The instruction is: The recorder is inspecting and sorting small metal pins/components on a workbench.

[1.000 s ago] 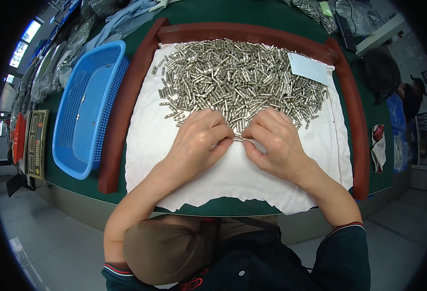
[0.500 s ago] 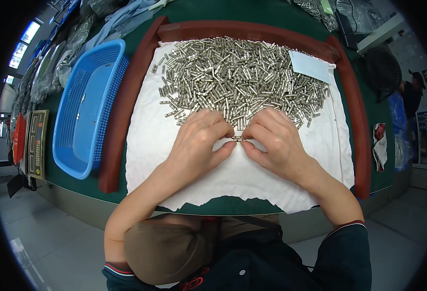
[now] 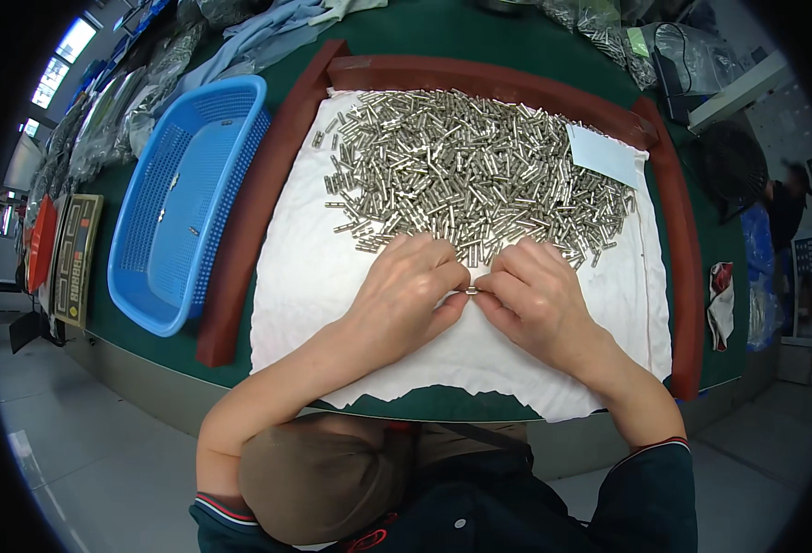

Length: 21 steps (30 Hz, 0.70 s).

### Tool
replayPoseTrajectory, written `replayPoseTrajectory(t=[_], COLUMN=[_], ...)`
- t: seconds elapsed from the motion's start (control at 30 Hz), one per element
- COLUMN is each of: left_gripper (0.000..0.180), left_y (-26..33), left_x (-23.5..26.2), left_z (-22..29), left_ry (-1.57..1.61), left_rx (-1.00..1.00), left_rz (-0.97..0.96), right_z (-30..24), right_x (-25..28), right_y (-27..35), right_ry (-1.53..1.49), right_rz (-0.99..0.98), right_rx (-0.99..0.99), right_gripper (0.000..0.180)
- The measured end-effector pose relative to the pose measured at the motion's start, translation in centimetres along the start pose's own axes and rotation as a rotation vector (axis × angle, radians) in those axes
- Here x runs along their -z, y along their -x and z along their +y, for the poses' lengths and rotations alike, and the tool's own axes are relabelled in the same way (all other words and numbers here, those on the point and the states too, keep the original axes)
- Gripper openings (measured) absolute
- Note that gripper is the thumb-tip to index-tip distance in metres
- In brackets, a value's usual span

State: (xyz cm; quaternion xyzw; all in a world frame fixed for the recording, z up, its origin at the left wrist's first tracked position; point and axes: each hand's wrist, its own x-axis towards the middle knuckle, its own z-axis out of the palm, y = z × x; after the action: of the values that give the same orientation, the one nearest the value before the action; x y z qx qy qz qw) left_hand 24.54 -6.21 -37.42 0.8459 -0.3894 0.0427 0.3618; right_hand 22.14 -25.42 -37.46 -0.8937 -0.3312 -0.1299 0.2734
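Observation:
My left hand (image 3: pixel 410 288) and my right hand (image 3: pixel 537 300) meet fingertip to fingertip over the white cloth (image 3: pixel 309 309). Pinched between their thumbs and forefingers is a small shiny metal pin (image 3: pixel 471 291), lying crosswise; its ends are covered by my fingers, and I cannot tell whether it is one piece or more. Both hands are closed. Just beyond my knuckles spreads a large heap of similar short metal pins (image 3: pixel 480 161), with a few strays along its left edge.
A dark red wooden frame (image 3: pixel 267 198) borders the cloth on three sides. To the left stands a blue plastic basket (image 3: pixel 116 253) with a few small pieces inside. A pale blue card (image 3: pixel 603 157) lies on the heap's right side. Beyond the right rail is a crumpled red-and-white cloth (image 3: pixel 721 309).
The whole view has shifted a little, with basket, frame and heap lower and to the right. My fingertips have closed in, so less of the metal piece shows between them.

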Motion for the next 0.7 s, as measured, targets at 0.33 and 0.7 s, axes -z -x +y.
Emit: replayPoseTrajectory(t=[0.33,0.7], left_gripper=[0.01,0.015], left_y=[0.29,0.19], left_x=[-0.26,-0.15], left_z=[-0.01,0.05], left_ry=[0.037,-0.052], left_rx=[0.022,-0.077], left_rz=[-0.044,-0.043], right_z=[-0.02,-0.38], right_x=[0.19,0.44], right_y=[-0.04,-0.05], right_ry=[-0.086,0.006], right_rz=[-0.035,-0.024], right_rx=[-0.045,0.0], right_gripper=[0.012,0.013])
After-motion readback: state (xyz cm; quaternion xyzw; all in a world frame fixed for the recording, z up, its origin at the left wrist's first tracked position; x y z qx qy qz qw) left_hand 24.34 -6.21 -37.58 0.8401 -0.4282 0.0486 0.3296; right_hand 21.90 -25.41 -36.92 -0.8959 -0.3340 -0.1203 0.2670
